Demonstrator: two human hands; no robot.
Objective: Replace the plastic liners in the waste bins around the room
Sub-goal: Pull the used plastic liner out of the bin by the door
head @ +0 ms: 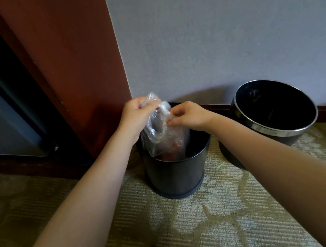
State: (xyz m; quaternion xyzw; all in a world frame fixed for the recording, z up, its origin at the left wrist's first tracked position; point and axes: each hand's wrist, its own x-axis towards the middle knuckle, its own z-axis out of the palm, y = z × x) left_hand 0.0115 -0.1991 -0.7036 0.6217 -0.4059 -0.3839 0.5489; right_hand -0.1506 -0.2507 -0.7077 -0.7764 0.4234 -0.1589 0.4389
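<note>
The clear liner (160, 133) hangs from the fingers down into the black bin (176, 175). The left hand (134, 115) clenches its gathered top; the right hand (189, 115) pinches the film just beside it. The film is probably light, soft and slippery, so grip the bunched neck. Reddish contents below the fingers cannot be identified. The bin's floor is hidden.

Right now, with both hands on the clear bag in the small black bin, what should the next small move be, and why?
Probably lift the clear bag straight up and out of the black bin. The left hand and the right hand both pinch its gathered top, while its lower part, holding something reddish, sits below the bin's rim.
</note>
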